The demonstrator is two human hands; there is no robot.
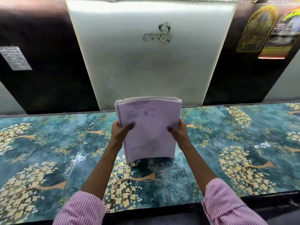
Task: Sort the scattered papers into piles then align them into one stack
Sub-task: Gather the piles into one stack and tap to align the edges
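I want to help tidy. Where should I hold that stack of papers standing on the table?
Hold the stack by its two long side edges, one hand from each side, as the left hand and right hand do. It stands upright and bends, so both sides need support.

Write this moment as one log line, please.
both hands: left hand, right hand | hold: paper stack upright | bottom edge: on table

We see a table (48, 143) covered in a teal cloth printed with yellow blossom trees on tan trunks. Behind it a white panel (151, 62) rises between two dark panels, and on it we find a black line drawing (159, 34) of a figure playing a flute. On the left dark panel (40, 62) hangs a small printed notice (15, 57). On the right dark panel (240, 75) we see two colourful stickers (258, 28), blurred, overlapping at their edges.
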